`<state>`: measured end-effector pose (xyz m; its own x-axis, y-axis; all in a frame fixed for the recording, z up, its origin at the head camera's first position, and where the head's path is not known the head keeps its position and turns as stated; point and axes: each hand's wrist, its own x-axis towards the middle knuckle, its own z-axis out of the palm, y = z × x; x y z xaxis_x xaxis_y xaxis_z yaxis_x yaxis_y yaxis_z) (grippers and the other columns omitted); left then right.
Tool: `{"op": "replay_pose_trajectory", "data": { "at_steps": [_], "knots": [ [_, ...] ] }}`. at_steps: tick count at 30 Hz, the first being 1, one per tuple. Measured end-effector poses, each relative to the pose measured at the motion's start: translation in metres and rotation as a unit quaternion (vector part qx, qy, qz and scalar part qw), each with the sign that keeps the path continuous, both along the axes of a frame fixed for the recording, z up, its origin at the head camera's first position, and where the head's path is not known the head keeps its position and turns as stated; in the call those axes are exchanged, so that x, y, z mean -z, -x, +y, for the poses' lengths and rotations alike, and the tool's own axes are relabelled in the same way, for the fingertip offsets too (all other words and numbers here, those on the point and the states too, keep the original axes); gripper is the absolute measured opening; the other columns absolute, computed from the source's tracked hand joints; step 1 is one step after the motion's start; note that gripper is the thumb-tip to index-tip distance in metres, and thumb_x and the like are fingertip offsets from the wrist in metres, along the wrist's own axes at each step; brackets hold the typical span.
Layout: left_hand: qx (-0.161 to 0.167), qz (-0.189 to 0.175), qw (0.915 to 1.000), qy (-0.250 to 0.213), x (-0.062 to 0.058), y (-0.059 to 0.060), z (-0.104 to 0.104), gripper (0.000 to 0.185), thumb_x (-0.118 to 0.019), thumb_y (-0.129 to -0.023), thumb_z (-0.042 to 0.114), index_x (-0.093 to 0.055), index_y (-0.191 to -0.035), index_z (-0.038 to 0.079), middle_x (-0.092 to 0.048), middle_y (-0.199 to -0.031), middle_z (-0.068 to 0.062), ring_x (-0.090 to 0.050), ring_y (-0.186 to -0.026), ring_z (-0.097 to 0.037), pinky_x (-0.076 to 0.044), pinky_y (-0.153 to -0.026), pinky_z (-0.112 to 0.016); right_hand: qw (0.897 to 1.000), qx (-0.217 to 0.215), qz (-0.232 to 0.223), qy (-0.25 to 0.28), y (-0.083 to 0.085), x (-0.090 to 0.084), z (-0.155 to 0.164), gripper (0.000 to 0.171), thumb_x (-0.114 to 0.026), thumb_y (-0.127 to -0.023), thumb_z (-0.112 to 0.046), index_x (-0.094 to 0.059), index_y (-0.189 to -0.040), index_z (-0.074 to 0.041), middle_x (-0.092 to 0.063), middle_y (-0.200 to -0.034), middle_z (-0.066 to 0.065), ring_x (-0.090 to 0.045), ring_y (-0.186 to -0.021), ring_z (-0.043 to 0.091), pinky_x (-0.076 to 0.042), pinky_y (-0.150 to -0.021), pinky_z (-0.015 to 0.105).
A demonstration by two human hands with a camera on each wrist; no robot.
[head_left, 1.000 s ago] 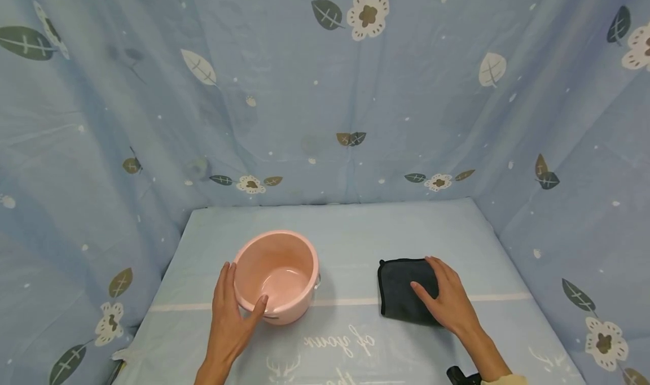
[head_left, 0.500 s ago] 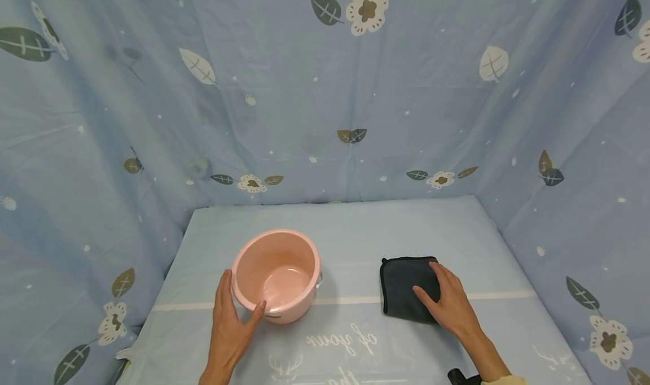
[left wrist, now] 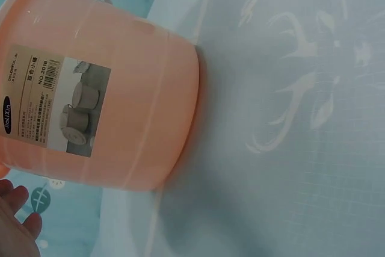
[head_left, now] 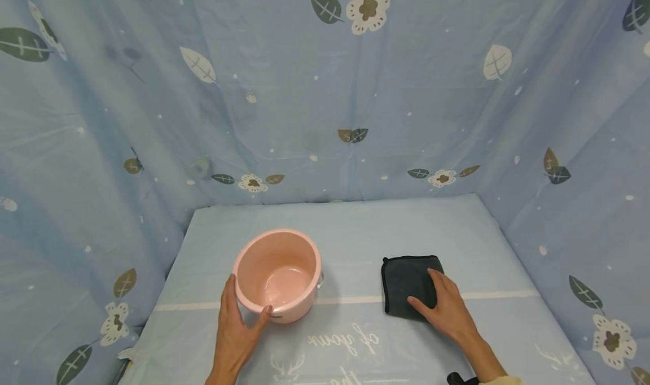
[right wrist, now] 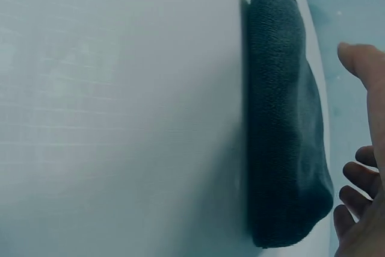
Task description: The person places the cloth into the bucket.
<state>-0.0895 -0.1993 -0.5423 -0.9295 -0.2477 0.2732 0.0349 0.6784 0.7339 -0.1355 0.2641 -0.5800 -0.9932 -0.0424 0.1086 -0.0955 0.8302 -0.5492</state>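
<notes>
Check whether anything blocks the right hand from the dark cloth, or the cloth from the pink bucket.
Nothing visible stands between the right hand and the dark cloth. Between it and the pink bucket, only the pale-blue tablecloth shows.

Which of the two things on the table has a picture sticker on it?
The pink bucket: the left wrist view shows a picture sticker on its side. The folded dark cloth shows no sticker.
</notes>
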Motion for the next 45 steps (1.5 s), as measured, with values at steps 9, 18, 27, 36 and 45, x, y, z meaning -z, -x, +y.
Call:
{"op": "replay_pose_trajectory", "data": {
  "at_steps": [9,18,27,36,45],
  "knots": [
    [-0.004,-0.013,0.9999,0.001,0.003,0.000,0.000,0.110,-0.082,-0.085,0.040,-0.012,-0.167,0.016,-0.027,-0.167,-0.018,-0.032,-0.149,-0.046,-0.033,-0.114,-0.067,0.999,-0.010,-0.013,-0.028,0.001,0.013,-0.001,0.111,-0.078,-0.080,-0.066,-0.036,-0.155,0.004,-0.036,-0.157,0.029,-0.034,-0.142,0.052,-0.038,-0.108,0.069],
    [0.000,-0.016,0.9998,-0.013,0.006,0.001,0.001,0.111,-0.082,-0.086,0.036,-0.010,-0.168,0.020,-0.028,-0.166,-0.019,-0.032,-0.150,-0.046,-0.034,-0.114,-0.067,0.999,-0.008,-0.015,-0.045,0.001,0.021,0.000,0.116,-0.078,-0.077,-0.070,-0.036,-0.155,0.005,-0.036,-0.157,0.029,-0.033,-0.144,0.050,-0.036,-0.111,0.068],
    [-0.003,-0.036,0.9991,-0.021,0.005,0.002,0.002,0.112,-0.082,-0.087,0.038,-0.005,-0.168,0.023,-0.023,-0.169,-0.018,-0.029,-0.152,-0.044,-0.032,-0.115,-0.067,0.999,-0.006,-0.003,-0.048,0.001,0.028,0.000,0.111,-0.079,-0.079,-0.066,-0.040,-0.152,0.008,-0.040,-0.155,0.029,-0.036,-0.143,0.049,-0.038,-0.111,0.066],
    [-0.006,-0.042,0.9988,-0.026,0.005,0.002,0.002,0.113,-0.081,-0.087,0.036,-0.003,-0.168,0.021,-0.020,-0.170,-0.017,-0.033,-0.150,-0.045,-0.033,-0.115,-0.067,1.000,0.010,-0.001,-0.020,0.003,0.029,-0.005,0.099,-0.083,-0.082,-0.054,-0.044,-0.150,0.006,-0.042,-0.154,0.027,-0.037,-0.143,0.047,-0.037,-0.112,0.063],
    [0.000,-0.038,0.9988,-0.031,0.005,0.002,0.003,0.113,-0.081,-0.088,0.033,-0.003,-0.168,0.021,-0.020,-0.170,-0.017,-0.037,-0.147,-0.045,-0.035,-0.113,-0.067,1.000,0.011,0.014,-0.024,0.004,0.029,-0.006,0.078,-0.085,-0.083,-0.040,-0.055,-0.141,0.004,-0.052,-0.146,0.025,-0.046,-0.136,0.045,-0.041,-0.110,0.061]
  ]
}}
